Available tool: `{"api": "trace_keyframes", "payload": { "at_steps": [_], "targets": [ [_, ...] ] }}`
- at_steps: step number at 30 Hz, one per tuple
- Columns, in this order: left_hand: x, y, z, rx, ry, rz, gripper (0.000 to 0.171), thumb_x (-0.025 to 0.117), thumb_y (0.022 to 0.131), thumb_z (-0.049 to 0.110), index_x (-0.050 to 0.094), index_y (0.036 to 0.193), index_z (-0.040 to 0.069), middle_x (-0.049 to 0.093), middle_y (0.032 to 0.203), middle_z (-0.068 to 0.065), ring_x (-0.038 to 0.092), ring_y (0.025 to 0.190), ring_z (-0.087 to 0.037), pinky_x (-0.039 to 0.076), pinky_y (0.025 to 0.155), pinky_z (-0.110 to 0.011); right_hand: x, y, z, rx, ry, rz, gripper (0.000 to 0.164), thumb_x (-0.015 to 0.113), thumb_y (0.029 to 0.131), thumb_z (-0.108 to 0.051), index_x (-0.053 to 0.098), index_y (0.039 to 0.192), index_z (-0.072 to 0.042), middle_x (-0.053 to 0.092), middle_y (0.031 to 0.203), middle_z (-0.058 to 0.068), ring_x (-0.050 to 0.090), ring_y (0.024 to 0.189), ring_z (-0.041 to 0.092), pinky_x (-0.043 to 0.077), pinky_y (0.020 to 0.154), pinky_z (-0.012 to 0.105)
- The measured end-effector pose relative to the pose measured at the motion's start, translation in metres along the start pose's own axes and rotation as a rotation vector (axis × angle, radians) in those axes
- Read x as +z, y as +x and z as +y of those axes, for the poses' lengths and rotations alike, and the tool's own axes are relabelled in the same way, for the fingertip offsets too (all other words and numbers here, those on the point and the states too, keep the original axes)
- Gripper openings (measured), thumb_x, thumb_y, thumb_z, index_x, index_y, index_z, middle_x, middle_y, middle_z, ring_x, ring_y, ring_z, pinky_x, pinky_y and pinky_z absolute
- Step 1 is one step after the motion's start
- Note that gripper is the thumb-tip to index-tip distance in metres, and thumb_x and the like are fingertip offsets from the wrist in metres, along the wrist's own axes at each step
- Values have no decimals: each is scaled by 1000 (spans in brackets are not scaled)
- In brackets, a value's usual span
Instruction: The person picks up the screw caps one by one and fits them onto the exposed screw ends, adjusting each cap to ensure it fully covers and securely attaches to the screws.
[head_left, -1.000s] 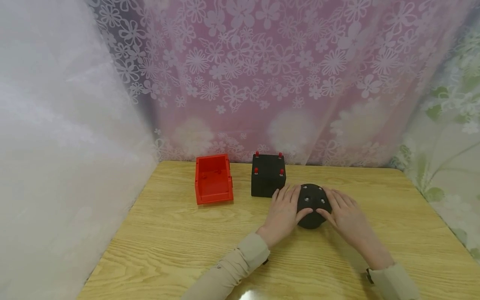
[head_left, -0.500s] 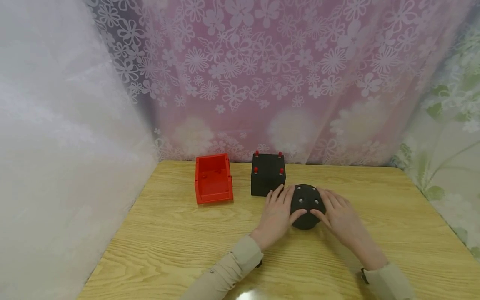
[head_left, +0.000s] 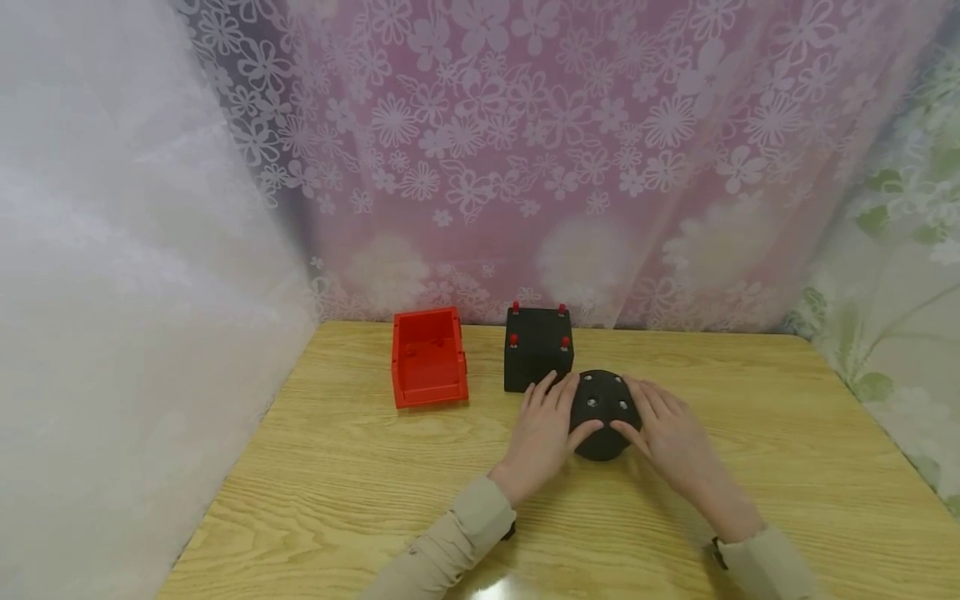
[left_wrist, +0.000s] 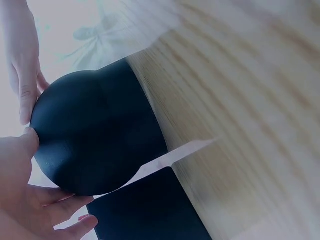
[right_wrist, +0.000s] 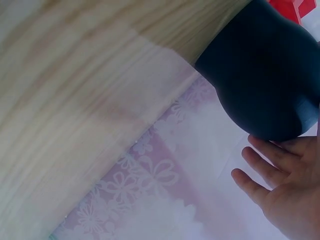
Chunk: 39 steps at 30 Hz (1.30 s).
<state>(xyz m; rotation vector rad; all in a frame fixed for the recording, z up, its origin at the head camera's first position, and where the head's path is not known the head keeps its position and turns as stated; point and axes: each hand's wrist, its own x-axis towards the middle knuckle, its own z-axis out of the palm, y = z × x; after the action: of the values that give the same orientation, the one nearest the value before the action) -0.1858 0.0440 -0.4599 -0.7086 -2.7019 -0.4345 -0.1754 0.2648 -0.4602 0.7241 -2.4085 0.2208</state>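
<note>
A black round-topped block [head_left: 602,443], with several small shiny metal spots on its upper face, stands on the table between both hands. My left hand [head_left: 534,437] holds its left side, thumb on the front and fingers spread along the far side. My right hand [head_left: 672,435] grips the opposite side in the same way, the two thumbs close together. From the left wrist, the block [left_wrist: 95,130] shows a smooth rounded top above a straight-sided lower part. The left fingers overlap the front corner of a black box [head_left: 536,367] that has red-tipped pegs on top.
To the left of the box lies an open red box [head_left: 430,387], its hollow side facing up. A floral curtain [head_left: 480,167] hangs behind the table's back edge. The wood table [head_left: 360,483] extends to the left and front.
Both hands have moved left together with the black round-topped block, bringing it nearer the black box. The red box and the black box have stayed in place.
</note>
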Motion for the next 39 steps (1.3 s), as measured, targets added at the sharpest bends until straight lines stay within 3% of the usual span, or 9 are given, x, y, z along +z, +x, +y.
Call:
{"api": "trace_keyframes", "payload": {
  "at_steps": [7,15,23,27,36,39],
  "targets": [
    [-2,-5,-6,-1,-13,25,75,43,100,62,37,157,13,49,153,-4,38,147,-25,32,119,-48,4,4,-5,-13,-6,-1,79,32,105,-60,49,143,7,62,129,26,61,115,44,52,90,59],
    [-3,-10,-14,-16,-14,31,77,42,100,64,37,158,14,49,154,-4,38,147,-27,33,119,-49,7,7,-11,-8,9,-11,75,41,104,-56,47,144,7,61,131,26,60,117,44,51,92,59],
    [-8,-15,-19,-41,-34,21,76,46,99,64,38,157,15,49,154,-3,37,147,-26,32,119,-50,13,9,-17,-5,13,-14,78,35,105,-59,47,145,7,61,132,25,60,117,43,51,94,58],
    [-10,-17,-22,-52,-41,9,76,44,99,64,38,157,16,49,154,-3,36,148,-26,31,119,-51,14,11,-20,-16,14,-8,75,43,104,-56,48,144,7,61,131,26,61,116,43,51,93,58],
    [-14,-23,-31,-27,-46,70,75,52,97,61,43,153,12,52,151,-4,40,145,-29,34,117,-53,17,17,-28,-29,9,5,83,26,105,-62,49,142,8,62,127,26,62,112,43,53,89,58],
    [-15,-25,-34,-30,-52,70,75,51,98,61,43,153,12,51,151,-4,40,145,-30,33,118,-53,18,18,-31,-29,14,-3,79,36,104,-60,48,143,8,62,127,26,62,112,43,53,90,57]
  ]
}}
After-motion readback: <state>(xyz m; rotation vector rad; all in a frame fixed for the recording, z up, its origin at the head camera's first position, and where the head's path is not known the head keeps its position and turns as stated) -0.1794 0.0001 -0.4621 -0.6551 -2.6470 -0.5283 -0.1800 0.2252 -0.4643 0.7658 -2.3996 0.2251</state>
